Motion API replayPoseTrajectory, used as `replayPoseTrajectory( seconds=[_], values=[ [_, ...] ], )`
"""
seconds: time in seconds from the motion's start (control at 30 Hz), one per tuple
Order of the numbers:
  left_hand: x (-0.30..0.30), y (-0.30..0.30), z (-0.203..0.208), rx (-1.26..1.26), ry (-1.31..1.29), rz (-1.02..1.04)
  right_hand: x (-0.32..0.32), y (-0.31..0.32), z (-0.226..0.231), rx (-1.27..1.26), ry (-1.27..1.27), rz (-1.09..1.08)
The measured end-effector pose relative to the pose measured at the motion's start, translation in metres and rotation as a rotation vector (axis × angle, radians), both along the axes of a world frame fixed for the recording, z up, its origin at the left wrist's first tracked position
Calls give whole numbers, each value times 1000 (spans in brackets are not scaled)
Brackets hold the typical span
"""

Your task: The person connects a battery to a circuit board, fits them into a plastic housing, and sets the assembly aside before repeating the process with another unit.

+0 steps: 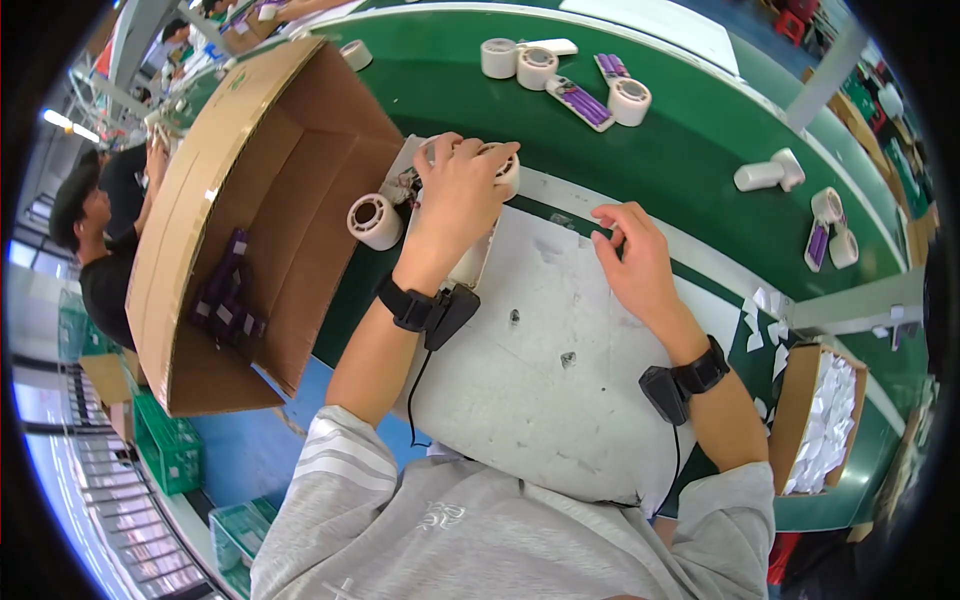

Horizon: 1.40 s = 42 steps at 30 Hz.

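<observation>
My left hand curls over a white plastic housing, whose round end shows beyond the fingers; the palm hides most of its middle. A long white piece shows below the hand, beside the wrist. Just left of this hand a white hollow cylinder sits by the carton. My right hand hovers over the far right of a scuffed white board. Its fingers are slightly bent, the thumb apart, and nothing is in them.
A large cardboard box lies open at left, with purple wrapped packs inside. Across the green bench are white round-ended units, some with purple cells. A smaller box of white pieces stands at right. Co-workers sit far left.
</observation>
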<state>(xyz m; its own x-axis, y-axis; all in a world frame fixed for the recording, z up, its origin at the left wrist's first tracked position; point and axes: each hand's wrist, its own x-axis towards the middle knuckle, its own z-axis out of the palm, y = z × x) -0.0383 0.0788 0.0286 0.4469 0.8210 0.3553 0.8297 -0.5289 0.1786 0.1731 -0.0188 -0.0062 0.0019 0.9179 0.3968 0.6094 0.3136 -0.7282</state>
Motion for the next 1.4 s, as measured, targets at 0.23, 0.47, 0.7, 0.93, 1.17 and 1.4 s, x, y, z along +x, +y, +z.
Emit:
replayPoseTrajectory(
  seconds=[0.23, 0.47, 0.7, 0.93, 1.17, 1.4],
  values=[
    [-62, -51, 31, 31, -324, -2, -4, 5, 11, -182, 72, -52],
    [-185, -82, 0, 175, -335, 712, 13, 140, 62, -50, -351, 50],
    [-234, -87, -44, 188, -58, 1176, 2, 308, 61, 157, -945, 75],
    [-250, -106, -43, 27, -232, 985, -15, 359, 24, -93, -1106, 141],
    [-243, -108, -55, 179, -313, 1031, -9, 312, 42, 53, -987, 192],
    [-259, -128, -52, 47, -913, 800, 42, 162, 173, 78, 318, 199]
  ],
)
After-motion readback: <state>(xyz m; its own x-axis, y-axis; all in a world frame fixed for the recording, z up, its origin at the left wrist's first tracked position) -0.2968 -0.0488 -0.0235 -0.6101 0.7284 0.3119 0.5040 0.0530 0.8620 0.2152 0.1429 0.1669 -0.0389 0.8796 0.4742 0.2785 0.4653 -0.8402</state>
